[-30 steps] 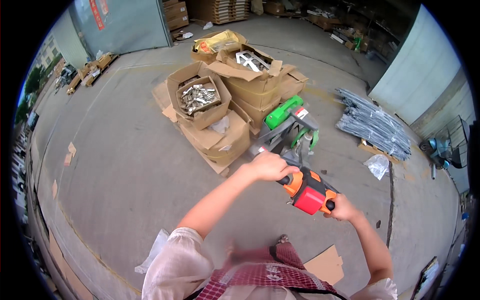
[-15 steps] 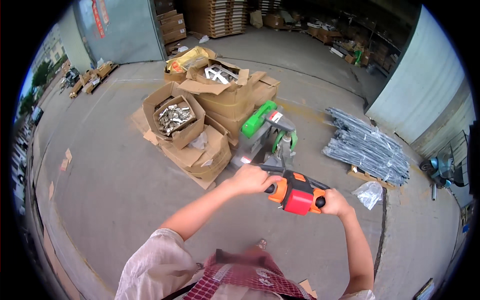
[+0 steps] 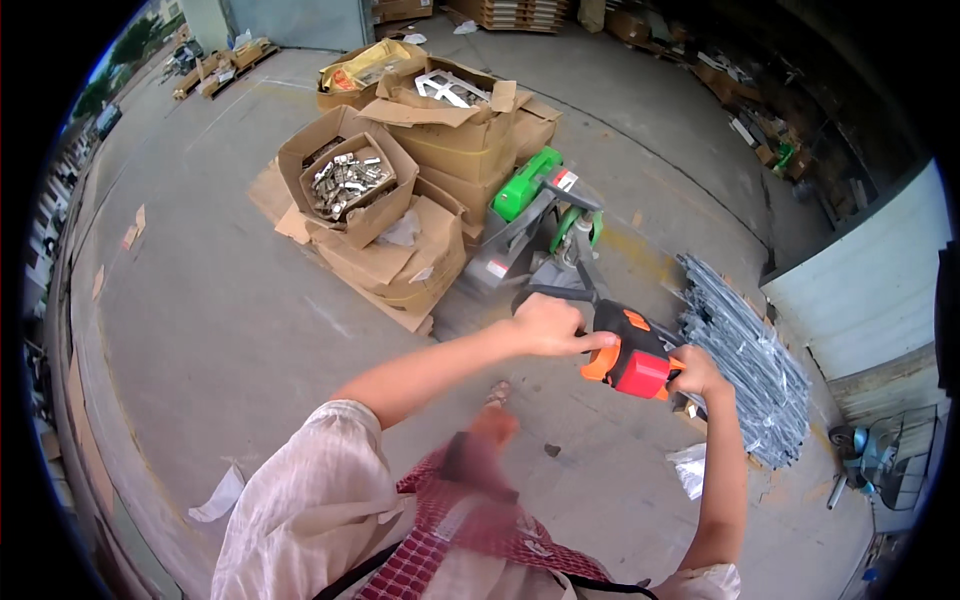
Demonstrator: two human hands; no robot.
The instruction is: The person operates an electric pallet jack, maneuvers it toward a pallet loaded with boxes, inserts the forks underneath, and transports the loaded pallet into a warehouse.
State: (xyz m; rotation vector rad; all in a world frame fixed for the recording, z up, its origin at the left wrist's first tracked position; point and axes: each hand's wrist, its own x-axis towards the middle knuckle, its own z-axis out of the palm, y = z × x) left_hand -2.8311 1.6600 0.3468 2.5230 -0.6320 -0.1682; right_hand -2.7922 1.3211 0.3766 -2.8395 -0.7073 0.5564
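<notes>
The head view showed, nearest, the person's red checked apron (image 3: 425,500) and, past it, one foot (image 3: 498,395) on the concrete floor (image 3: 230,300). Both arms stretched forward to the handle (image 3: 640,345) of a pallet truck. The left hand (image 3: 550,325) was curled closed round the handle's left end, its thumb lying by an orange lever (image 3: 600,362). The right hand (image 3: 700,373) was closed round the other end, some of its fingers out of sight.

Just beyond stood the pallet truck (image 3: 510,245) itself, grey with a green cover, and right in front of it a load of cardboard boxes (image 3: 420,262). A smaller open box of metal pieces (image 3: 350,187) sat on top, tilted; whether the forks lay under the load could not be told. The step in hand looked to be guiding the truck by its handle. The next move seemed to call for an even, two-handed hold and gentle turning, since the leaning box could have slid.

To the right lay a bundle of grey rods (image 3: 745,365), near the handle's right side, which a turn would have had to clear. Farthest off, stacked pallets (image 3: 520,12) stood at the top edge.
</notes>
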